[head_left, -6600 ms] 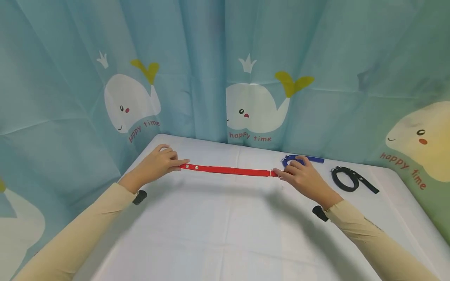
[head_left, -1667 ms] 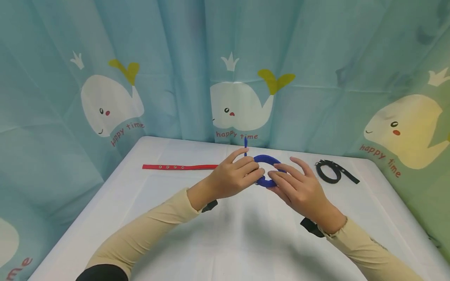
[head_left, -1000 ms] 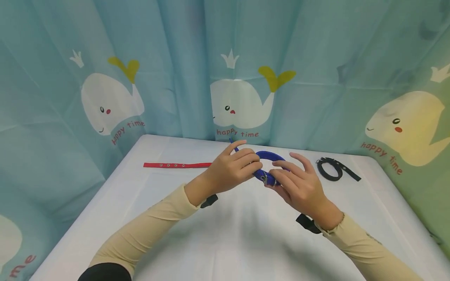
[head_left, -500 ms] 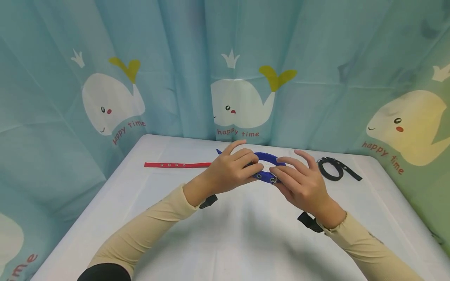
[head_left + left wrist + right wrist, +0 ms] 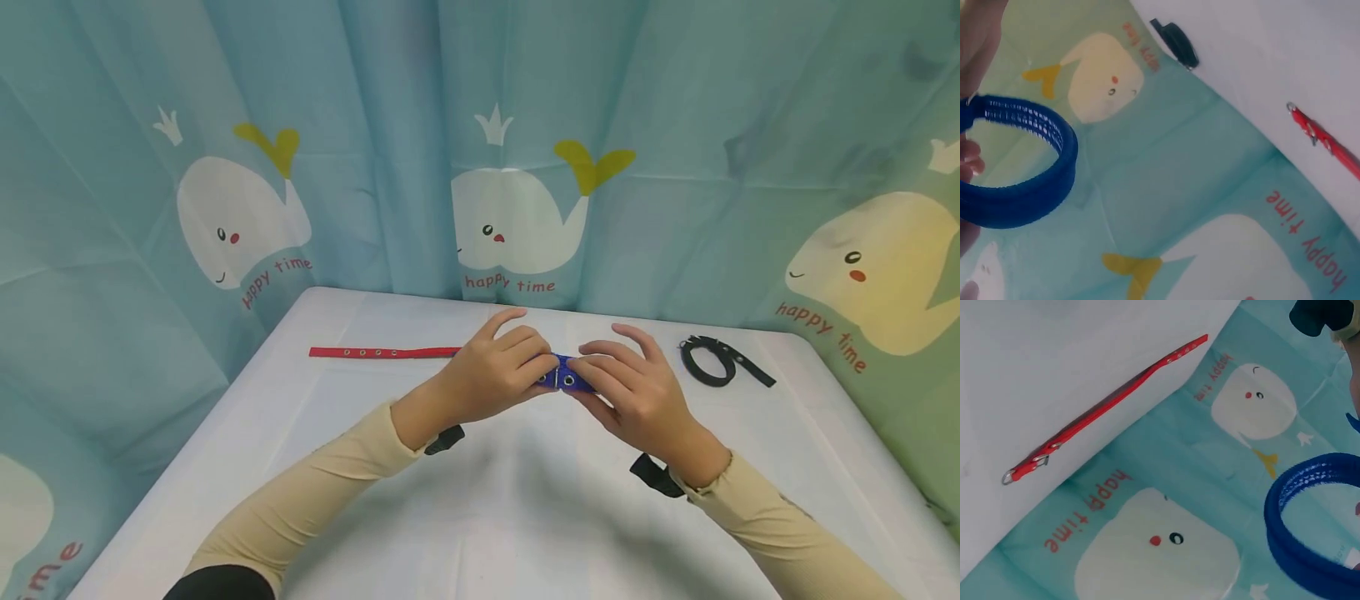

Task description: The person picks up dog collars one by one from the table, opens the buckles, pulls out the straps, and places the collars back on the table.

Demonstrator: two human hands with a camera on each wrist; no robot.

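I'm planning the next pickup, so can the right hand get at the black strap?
Probably yes: nothing shows between the right hand and the black strap, though that hand's grip on the blue strap would likely have to loosen first.

"How does the left hand [image 5: 487,375] stand?"
"Pinching, little finger [image 5: 504,317] raised."
"And the right hand [image 5: 637,392]?"
"Pinching too, nearly meeting it. Both forearms [image 5: 315,483] slant inward."

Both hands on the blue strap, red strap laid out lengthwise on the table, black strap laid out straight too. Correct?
One error: the black strap isn't straight; the head view shows it curled into a loop with one end sticking out. The rest stands: left hand and right hand on the blue strap, red strap laid out lengthwise on the table.
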